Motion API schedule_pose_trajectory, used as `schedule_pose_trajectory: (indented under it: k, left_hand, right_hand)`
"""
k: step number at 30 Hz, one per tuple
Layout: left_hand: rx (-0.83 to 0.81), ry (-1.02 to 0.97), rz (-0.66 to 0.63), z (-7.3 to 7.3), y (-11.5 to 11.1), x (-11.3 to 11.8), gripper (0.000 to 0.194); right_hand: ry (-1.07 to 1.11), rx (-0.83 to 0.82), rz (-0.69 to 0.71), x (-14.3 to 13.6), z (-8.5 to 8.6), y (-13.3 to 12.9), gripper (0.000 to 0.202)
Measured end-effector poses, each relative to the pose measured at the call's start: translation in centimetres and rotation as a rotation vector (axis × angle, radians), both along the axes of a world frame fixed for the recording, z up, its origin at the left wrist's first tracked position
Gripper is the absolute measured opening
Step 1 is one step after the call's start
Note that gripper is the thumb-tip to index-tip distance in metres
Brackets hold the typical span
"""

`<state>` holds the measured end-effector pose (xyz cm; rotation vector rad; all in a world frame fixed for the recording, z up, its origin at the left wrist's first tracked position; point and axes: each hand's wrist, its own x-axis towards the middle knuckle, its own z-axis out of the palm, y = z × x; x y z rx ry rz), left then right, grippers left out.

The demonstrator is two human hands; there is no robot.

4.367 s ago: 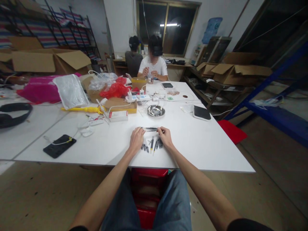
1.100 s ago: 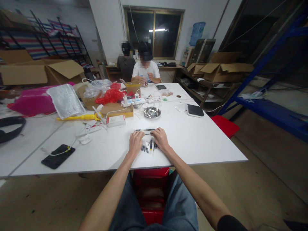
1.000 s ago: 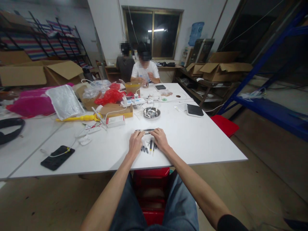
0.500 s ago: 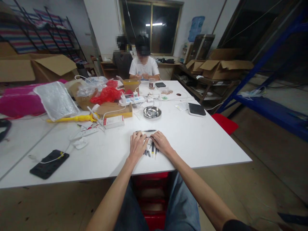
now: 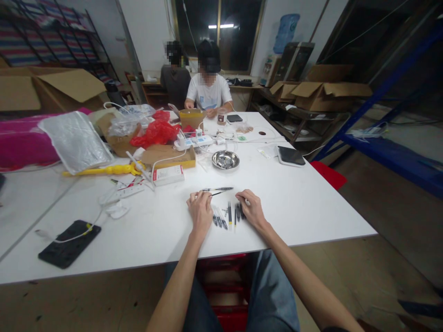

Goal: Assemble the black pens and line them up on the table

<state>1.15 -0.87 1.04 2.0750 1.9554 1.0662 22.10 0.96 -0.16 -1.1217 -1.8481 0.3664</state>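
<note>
My left hand is closed on a thin dark pen refill, whose end sticks out to the right past the fingertips. Just beyond it a pen lies crosswise on the table. My right hand is apart from it, fingers curled in a pinch; whatever is between the fingertips is too small to make out. Between the hands are several pen parts with clear bodies and dark tips, dark refills with yellow ends, and tiny parts. Black pen pieces lie beside my right hand, partly hidden by it.
A shiny metal dish with small pieces inside stands beyond the hands. To the left are a white box, a power strip and a black phone-like slab. A black-topped device lies right. A person in white sits opposite.
My right hand has moved right, away from my left hand and the refill, which both hands were touching before. The left hand still grips the refill. The camera view has shifted slightly.
</note>
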Motion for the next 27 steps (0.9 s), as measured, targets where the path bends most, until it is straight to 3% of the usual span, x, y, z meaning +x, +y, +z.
schedule_pose_trajectory:
  k: [6, 10, 14, 27]
  left_hand:
    - [0.000, -0.030, 0.021, -0.1, 0.2, 0.0, 0.023]
    - [0.002, -0.037, 0.017, -0.2, 0.3, 0.1, 0.022]
    - [-0.002, -0.032, 0.036, -0.2, 0.4, 0.2, 0.022]
    - [-0.016, -0.001, 0.078, -0.5, 0.4, 0.3, 0.022]
  right_hand:
    - [-0.244, -0.095, 0.147, 0.3, 0.6, -0.1, 0.031]
    - [-0.522, -0.064, 0.332, 0.1, 1.7, 0.5, 0.030]
    - [-0.639, -0.013, 0.411, -0.6, 2.8, 1.2, 0.024]
    - [-0.834, 0.144, 0.442, -1.8, 2.2, 0.7, 0.028]
